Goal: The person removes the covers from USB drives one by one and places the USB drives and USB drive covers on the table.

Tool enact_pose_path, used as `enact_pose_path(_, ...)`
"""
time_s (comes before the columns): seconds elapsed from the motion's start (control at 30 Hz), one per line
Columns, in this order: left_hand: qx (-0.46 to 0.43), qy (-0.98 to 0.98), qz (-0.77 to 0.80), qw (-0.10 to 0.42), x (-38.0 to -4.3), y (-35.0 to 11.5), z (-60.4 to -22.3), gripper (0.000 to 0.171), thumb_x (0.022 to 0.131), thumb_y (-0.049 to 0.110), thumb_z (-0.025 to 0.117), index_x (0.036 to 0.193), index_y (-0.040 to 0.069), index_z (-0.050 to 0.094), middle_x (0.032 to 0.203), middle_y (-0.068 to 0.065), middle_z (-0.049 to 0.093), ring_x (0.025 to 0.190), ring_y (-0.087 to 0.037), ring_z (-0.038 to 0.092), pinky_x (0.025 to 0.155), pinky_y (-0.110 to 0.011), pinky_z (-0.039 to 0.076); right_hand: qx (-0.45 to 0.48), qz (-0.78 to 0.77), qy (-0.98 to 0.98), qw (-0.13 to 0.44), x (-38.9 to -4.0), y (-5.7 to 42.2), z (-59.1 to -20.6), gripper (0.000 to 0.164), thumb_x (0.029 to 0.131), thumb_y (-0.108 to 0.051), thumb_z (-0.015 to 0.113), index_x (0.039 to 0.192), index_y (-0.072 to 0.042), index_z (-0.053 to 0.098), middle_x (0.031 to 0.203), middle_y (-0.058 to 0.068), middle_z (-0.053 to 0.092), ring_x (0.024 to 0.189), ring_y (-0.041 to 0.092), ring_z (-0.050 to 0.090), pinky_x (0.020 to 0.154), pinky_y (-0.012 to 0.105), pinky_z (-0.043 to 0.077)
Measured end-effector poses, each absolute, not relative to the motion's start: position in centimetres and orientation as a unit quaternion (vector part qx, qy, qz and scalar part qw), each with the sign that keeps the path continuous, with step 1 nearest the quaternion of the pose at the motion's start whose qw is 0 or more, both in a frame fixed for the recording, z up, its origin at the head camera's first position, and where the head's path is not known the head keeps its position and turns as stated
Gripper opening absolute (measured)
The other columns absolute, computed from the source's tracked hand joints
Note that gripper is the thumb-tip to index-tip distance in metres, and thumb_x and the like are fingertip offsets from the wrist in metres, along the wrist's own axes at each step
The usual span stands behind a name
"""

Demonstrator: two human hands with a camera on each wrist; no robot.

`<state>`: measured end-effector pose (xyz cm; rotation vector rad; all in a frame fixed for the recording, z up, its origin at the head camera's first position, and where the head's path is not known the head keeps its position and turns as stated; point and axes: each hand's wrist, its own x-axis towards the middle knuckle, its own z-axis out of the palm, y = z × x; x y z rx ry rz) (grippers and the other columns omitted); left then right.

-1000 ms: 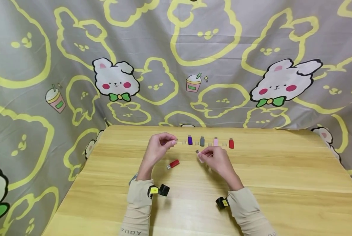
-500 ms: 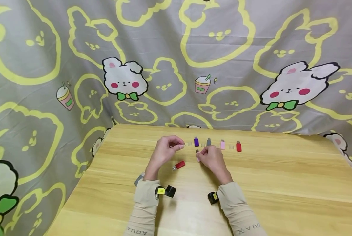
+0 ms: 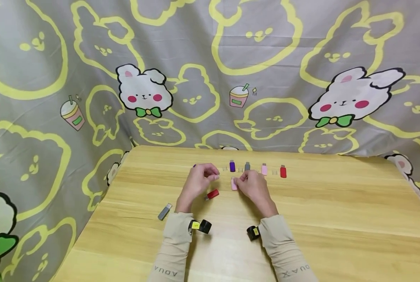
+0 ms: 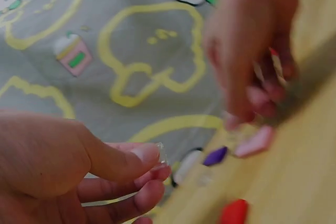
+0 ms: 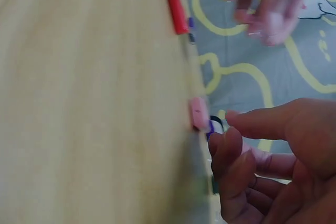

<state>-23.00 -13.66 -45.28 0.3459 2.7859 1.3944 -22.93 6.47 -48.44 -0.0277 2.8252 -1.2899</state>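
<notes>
Both forearms (image 3: pixel 172 250) were stretched forward; the left grip (image 3: pixel 198 179) pinched at its fingertips (image 4: pixel 147 153), the right grip (image 3: pixel 255 188) curled loosely.

Left sleeve (image 3: pixel 172 246) reads "AQUA"; right sleeve (image 3: pixel 283 246), "QUA X".

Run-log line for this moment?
left hand: pinches clear piece | right hand: at nearer pink stick, contact unclear | nearer red stick, nearer gray stick: on table
</notes>
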Motion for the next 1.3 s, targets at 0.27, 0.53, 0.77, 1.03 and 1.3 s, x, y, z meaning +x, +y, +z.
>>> enact_pose_path(0.27, 0.132, 0.926, 0.352, -0.005, -23.4, -11.3, -47.7, 0.006, 0.094, 0.004, 0.073, 0.093, 0.008, 0.078, 0.091, -0.002, 0.076, 0.084, -0.018, 0.068, 0.083, -0.038, 0.055, -0.012, -0.435, 0.900, 0.018, -22.5, 7.9, -47.3, 0.020, 0.096, -0.020, 0.073, 0.084, -0.005, 0.068, 0.061, 0.002, 0.057, 0.047, 0.014, 0.052, 0.048, 0.027, 0.041)
enact_pose_path(0.53, 0.122, 0.938, 0.323, -0.020, -23.6, -10.6, -49.1, 0.009, 0.090, 0.002, 0.076, 0.090, 0.009, 0.081, 0.090, -0.003, 0.077, 0.094, -0.025, 0.072, 0.103, -0.049, 0.047, -0.012, -0.431, 0.902, 0.020, -22.6, 8.5, -47.2, 0.016, 0.096, -0.019, 0.073, 0.089, -0.006, 0.070, 0.066, 0.003, 0.062, 0.046, 0.014, 0.055, 0.052, 0.030, 0.045)
enact_pose_path(0.77, 0.120, 0.942, 0.313, -0.023, -23.7, -10.3, -49.1, 0.009, 0.092, 0.003, 0.075, 0.095, 0.008, 0.082, 0.096, -0.005, 0.078, 0.098, -0.026, 0.072, 0.091, -0.043, 0.054, -0.014, -0.429, 0.903, 0.018, -22.7, 8.7, -47.1, 0.017, 0.095, -0.021, 0.074, 0.089, -0.006, 0.071, 0.066, 0.002, 0.063, 0.047, 0.013, 0.053, 0.054, 0.031, 0.044)
enact_pose_path(1.03, 0.124, 0.939, 0.320, -0.023, -23.8, -10.6, -49.0, 0.009, 0.094, 0.006, 0.074, 0.099, 0.007, 0.082, 0.099, -0.006, 0.078, 0.101, -0.026, 0.072, 0.091, -0.042, 0.055, -0.021, -0.428, 0.903, 0.019, -22.7, 8.6, -46.9, 0.016, 0.095, -0.019, 0.074, 0.090, -0.005, 0.071, 0.066, 0.002, 0.062, 0.047, 0.013, 0.052, 0.051, 0.030, 0.043)
enact_pose_path(1.3, 0.097, 0.920, 0.375, -0.060, -23.6, -12.7, -47.1, 0.012, 0.096, 0.005, 0.072, 0.105, 0.003, 0.080, 0.099, -0.010, 0.075, 0.080, -0.019, 0.067, 0.065, -0.030, 0.055, -0.106, -0.433, 0.895, 0.006, -22.2, 7.3, -46.8, 0.008, 0.096, -0.010, 0.072, 0.092, -0.003, 0.071, 0.076, 0.003, 0.067, 0.059, 0.013, 0.058, 0.060, 0.029, 0.051)
